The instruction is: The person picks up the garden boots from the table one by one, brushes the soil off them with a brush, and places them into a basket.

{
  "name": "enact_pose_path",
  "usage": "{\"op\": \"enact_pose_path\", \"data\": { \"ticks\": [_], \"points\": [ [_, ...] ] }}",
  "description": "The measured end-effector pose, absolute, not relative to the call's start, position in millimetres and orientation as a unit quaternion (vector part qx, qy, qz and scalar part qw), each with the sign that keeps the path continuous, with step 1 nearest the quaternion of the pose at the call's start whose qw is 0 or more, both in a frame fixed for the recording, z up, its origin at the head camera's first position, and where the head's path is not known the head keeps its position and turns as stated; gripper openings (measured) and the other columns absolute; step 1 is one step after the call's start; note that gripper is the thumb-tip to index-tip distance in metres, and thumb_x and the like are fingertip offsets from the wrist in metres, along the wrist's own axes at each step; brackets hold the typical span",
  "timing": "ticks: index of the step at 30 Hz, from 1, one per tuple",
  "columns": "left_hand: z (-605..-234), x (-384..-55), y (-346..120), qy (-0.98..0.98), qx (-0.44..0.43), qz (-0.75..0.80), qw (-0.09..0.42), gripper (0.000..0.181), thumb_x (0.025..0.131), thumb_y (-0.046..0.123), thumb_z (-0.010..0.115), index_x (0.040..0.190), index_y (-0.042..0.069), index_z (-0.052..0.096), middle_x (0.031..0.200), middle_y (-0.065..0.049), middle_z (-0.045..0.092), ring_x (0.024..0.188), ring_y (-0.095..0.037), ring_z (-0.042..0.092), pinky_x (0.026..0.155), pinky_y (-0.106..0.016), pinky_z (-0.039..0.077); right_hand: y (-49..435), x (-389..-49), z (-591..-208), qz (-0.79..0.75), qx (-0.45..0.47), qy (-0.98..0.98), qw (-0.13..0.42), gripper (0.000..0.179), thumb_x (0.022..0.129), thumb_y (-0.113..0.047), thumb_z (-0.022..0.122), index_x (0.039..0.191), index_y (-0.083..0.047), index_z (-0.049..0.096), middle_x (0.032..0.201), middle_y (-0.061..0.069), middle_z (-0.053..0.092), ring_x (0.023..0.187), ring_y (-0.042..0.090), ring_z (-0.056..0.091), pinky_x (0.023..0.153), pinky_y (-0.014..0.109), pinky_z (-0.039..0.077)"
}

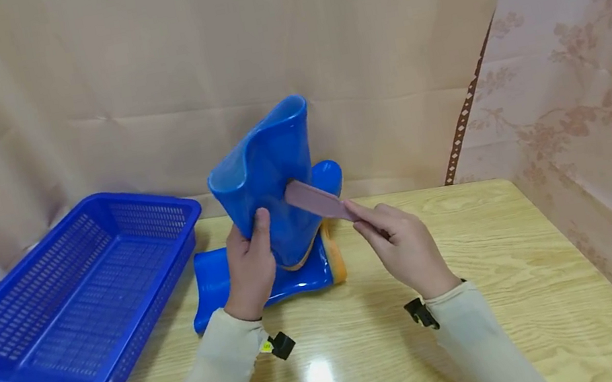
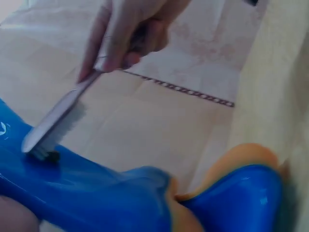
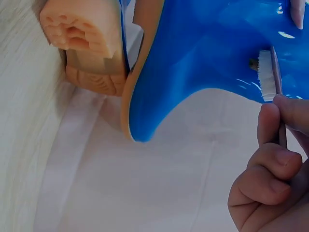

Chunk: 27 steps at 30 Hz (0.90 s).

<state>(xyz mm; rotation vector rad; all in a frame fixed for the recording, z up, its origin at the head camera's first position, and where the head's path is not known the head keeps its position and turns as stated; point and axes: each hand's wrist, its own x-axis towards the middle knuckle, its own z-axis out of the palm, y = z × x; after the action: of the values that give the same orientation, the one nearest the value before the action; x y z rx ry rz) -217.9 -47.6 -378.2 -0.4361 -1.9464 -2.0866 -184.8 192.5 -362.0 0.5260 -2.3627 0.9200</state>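
Note:
My left hand (image 1: 251, 265) grips a blue rubber boot (image 1: 275, 155) by its shaft, thumb on the near side, with the boot's opening tilted up and to the left. In my right hand (image 1: 404, 245) is the handle of a brush with a pinkish back (image 1: 316, 199). Its white bristles (image 3: 266, 77) face the boot's shaft, right beside a small dark spot (image 3: 253, 64). Under the held boot, a second blue boot (image 1: 211, 283) with an orange sole (image 3: 79, 36) lies on its side on the table.
A blue perforated plastic basket (image 1: 196, 214) stands at the left of the wood-grain table (image 1: 475, 243). Beige cloth (image 1: 377, 35) hangs behind the table, and a flower-patterned cloth (image 1: 603, 97) covers the right side.

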Motion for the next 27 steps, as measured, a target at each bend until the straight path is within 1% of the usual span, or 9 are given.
{"op": "enact_pose_path", "data": {
  "ticks": [3,5,8,12,18,22,27],
  "points": [
    [-376.8,-220.0,-48.6,-0.669,-0.177,-0.708,0.142,0.046,0.113,0.024,0.044,0.153,0.005,0.043,0.152,-0.013,0.053,0.140,-0.033,0.051,0.115,-0.058,0.040,192.3,-183.8,-362.3,0.332,0.200,-0.879,0.280,0.039,0.099,-0.009,0.070,0.136,-0.022,0.070,0.073,-0.005,0.054,0.059,0.010,0.040,0.050,0.024,0.033],
    [-375.8,-220.2,-48.5,-0.667,-0.188,-0.707,0.139,0.044,0.112,0.022,0.045,0.153,0.003,0.044,0.152,-0.014,0.053,0.140,-0.034,0.051,0.115,-0.059,0.040,191.9,-182.1,-361.7,0.321,0.210,-0.876,0.292,0.040,0.098,-0.008,0.071,0.136,-0.021,0.070,0.074,-0.005,0.056,0.059,0.009,0.041,0.049,0.024,0.033],
    [-374.2,-219.4,-47.0,-0.667,-0.192,-0.708,0.129,0.045,0.112,0.022,0.044,0.153,0.003,0.042,0.153,-0.014,0.052,0.140,-0.035,0.052,0.115,-0.059,0.041,192.5,-180.5,-361.1,0.308,0.221,-0.869,0.318,0.040,0.096,-0.006,0.073,0.134,-0.020,0.071,0.075,-0.004,0.060,0.060,0.008,0.042,0.050,0.023,0.034],
    [-373.0,-218.5,-45.6,-0.668,-0.197,-0.706,0.129,0.045,0.112,0.020,0.044,0.153,0.002,0.041,0.153,-0.015,0.051,0.140,-0.036,0.051,0.114,-0.060,0.041,196.3,-180.5,-358.7,0.311,0.220,-0.861,0.337,0.037,0.094,-0.003,0.074,0.129,-0.017,0.075,0.075,-0.005,0.063,0.060,0.007,0.043,0.050,0.020,0.033],
    [-374.5,-218.5,-46.7,-0.669,-0.206,-0.703,0.126,0.045,0.113,0.020,0.042,0.155,0.003,0.038,0.156,-0.015,0.049,0.142,-0.037,0.049,0.115,-0.061,0.040,204.7,-180.7,-353.8,0.305,0.215,-0.859,0.350,0.032,0.092,-0.002,0.072,0.121,-0.014,0.079,0.071,-0.006,0.059,0.059,0.007,0.042,0.051,0.017,0.028],
    [-375.2,-217.8,-47.9,-0.667,-0.207,-0.705,0.120,0.046,0.113,0.024,0.042,0.156,0.006,0.038,0.156,-0.011,0.049,0.143,-0.034,0.049,0.115,-0.059,0.039,207.2,-180.6,-351.8,0.321,0.221,-0.849,0.356,0.031,0.090,0.000,0.070,0.117,-0.012,0.080,0.070,-0.006,0.057,0.058,0.008,0.042,0.051,0.018,0.027],
    [-376.1,-216.1,-49.3,-0.656,-0.226,-0.711,0.109,0.046,0.114,0.023,0.040,0.157,0.008,0.037,0.157,-0.008,0.048,0.144,-0.031,0.047,0.117,-0.058,0.037,204.6,-182.0,-353.2,0.342,0.268,-0.830,0.350,0.034,0.090,0.002,0.070,0.120,-0.010,0.079,0.076,-0.005,0.065,0.059,0.013,0.046,0.052,0.018,0.029]
  ]
}}
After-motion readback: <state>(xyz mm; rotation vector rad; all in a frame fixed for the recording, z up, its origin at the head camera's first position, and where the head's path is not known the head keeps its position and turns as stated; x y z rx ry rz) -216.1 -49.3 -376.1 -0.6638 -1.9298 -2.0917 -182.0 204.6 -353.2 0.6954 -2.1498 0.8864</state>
